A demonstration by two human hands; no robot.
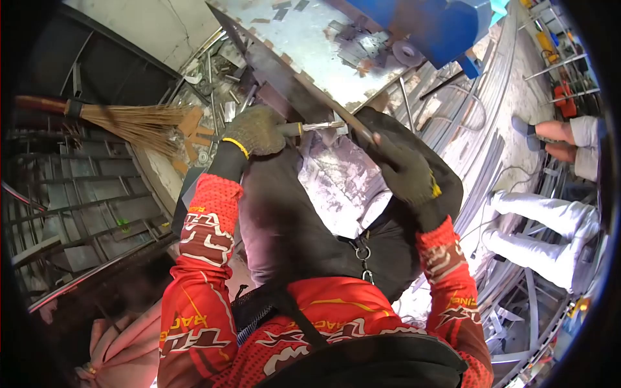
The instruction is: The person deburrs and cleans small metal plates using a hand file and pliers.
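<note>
My left hand [257, 131], in a dark work glove with a yellow cuff edge, is closed around the handle of a tool with a bright metal shaft [320, 127]. The shaft points right, over the gap between my knees, its end close to the table's near corner. My right hand [409, 171], gloved the same way, is closed above my right thigh. A narrow brown edge [363, 129] runs to its fingers; what they hold I cannot make out. Under both hands, pale rough floor [339, 181] shows between my dark trouser legs.
A metal-topped table [310, 55] stands ahead, bearing small metal plates [369, 45] and a blue machine [433, 26]. At left lie a straw broom [129, 119] and a metal rack [84, 200]. Long metal strips [482, 142] cover the right floor, near two people's legs [543, 220].
</note>
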